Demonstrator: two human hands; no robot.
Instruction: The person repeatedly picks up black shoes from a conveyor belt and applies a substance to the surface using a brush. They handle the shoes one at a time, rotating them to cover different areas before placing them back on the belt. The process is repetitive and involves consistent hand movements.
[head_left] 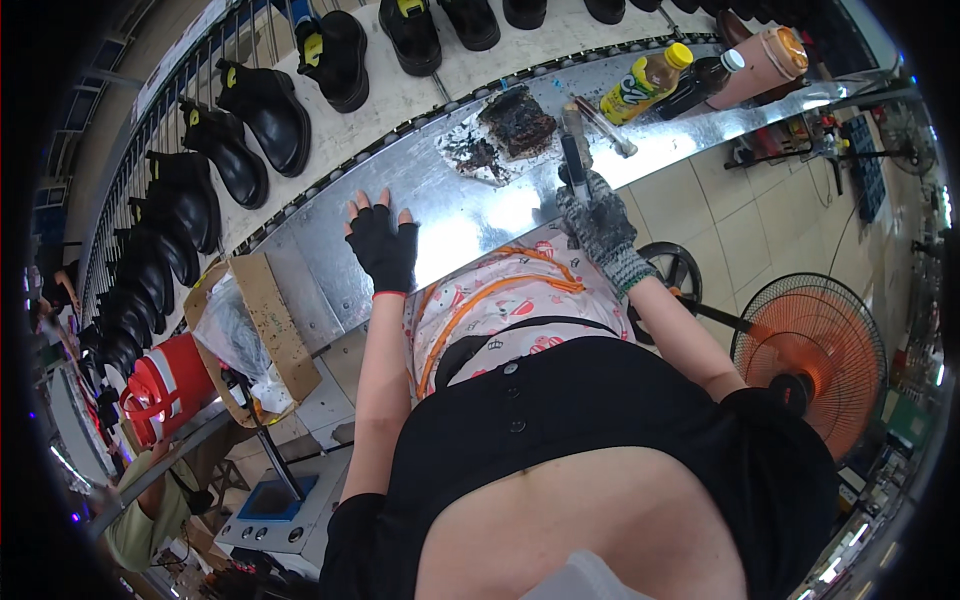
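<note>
My left hand (380,238), in a black fingerless glove, lies on the metal ledge (335,250) with its fingers spread and nothing in them. Further right, my right hand (600,222) wears a grey knitted glove and is closed around a slim tool (572,160) with a dark, flat upper part. The glove hides the lower part, so its exact kind cannot be made out. Just beyond its tip rests a dark, crusted pad (518,122) on a stained white sheet (470,150). Beside it lies a brush-like stick (606,126) with a pale end.
Black boots (265,118) stand in a row along the curved conveyor (375,100). A yellow-capped bottle (645,85), a dark bottle (703,85) and a pink tumbler (762,68) occupy the ledge's right end. A cardboard box (275,325) sits left; an orange fan (810,365) stands right.
</note>
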